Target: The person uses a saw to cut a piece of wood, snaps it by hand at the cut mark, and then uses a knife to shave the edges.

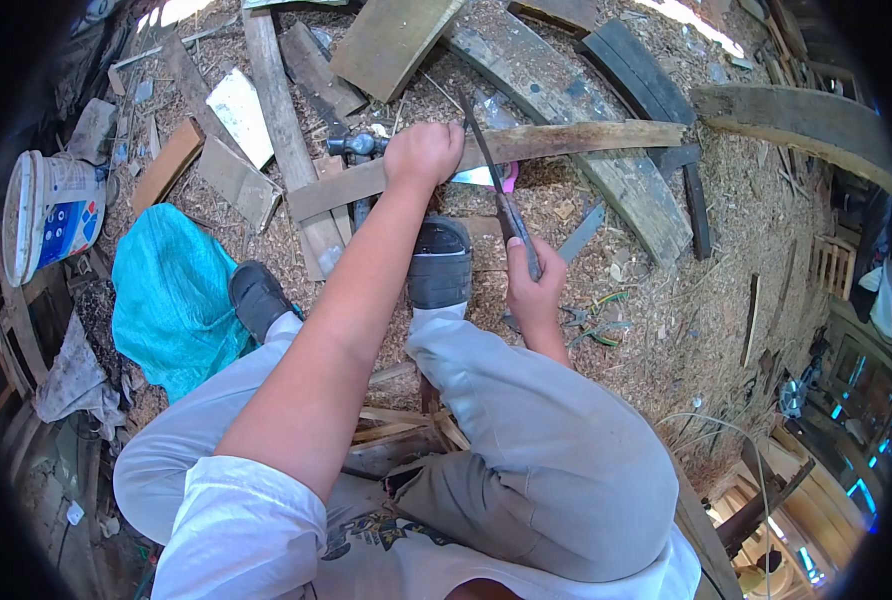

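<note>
My left hand (pixel 424 155) is closed round a long, narrow wooden plank (pixel 576 138), which lies slantwise across other boards. In my right hand (pixel 536 285) is the handle of a long dark-bladed knife (pixel 484 150). Its blade points up and away, crossing the plank just right of my left hand. Close to the left hand's knuckles lies a hammer (pixel 358 145). Under the plank shows a pale flat thing with a pink edge (pixel 508 177), partly hidden. Pliers with green and yellow grips (pixel 598 328) rest on the ground beside my right wrist.
Wood shavings cover the ground. A thick curved beam (pixel 586 130) lies under the plank's far part, near a dark timber (pixel 641 75). Loose boards (pixel 286 130) lie at the upper left. A white bucket (pixel 56 215) and a teal sack (pixel 176 300) sit on the left.
</note>
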Demonstrator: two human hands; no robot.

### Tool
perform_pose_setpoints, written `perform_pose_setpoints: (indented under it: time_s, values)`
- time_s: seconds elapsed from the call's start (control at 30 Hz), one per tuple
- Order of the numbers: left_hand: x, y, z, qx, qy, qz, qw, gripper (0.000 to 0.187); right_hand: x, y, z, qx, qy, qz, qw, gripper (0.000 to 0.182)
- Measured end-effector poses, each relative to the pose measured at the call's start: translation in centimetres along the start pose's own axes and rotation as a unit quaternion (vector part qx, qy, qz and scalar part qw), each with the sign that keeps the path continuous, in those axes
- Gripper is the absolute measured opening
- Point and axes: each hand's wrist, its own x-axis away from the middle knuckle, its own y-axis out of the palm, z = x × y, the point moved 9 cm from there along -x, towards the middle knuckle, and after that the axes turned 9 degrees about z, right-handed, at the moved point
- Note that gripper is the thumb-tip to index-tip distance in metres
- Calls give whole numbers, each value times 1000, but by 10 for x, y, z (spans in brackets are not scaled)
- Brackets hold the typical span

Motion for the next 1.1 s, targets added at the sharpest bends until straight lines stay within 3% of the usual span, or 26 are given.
perform_pose_setpoints:
  time_s: [0.07, 0.13, 0.33, 0.53, 0.67, 0.87, 0.97, 1.1]
  values:
    - [-1, 0, 0, 2, -4, -6, 1000, 63, 0, 0, 4, -33, 19, 4, 999, 30]
    - [-1, -1, 0, 3, -3, -7, 1000, 63, 1, 2, 0, 47, -47, 0, 998, 28]
    - [-2, 1, 0, 8, 7, -2, 1000, 62, -8, 9, 14, 10, -76, 0, 997, 22]
    - [-2, 2, 0, 10, 2, -3, 1000, 63, -4, 15, 55, -17, -17, -17, 1000, 22]
    - [-2, -1, 0, 11, 0, -4, 1000, 64, 0, 15, 56, -17, -54, -20, 998, 21]
    - [-2, 1, -1, 7, -5, -16, 1000, 65, -6, 19, 59, -28, -29, -17, 999, 25]
    - [-3, 0, 0, -2, 3, -4, 1000, 64, -7, 22, 54, -10, -69, -13, 997, 29]
    - [-3, 3, 0, 4, -1, -5, 1000, 64, -4, 21, 69, -38, -30, 4, 999, 30]
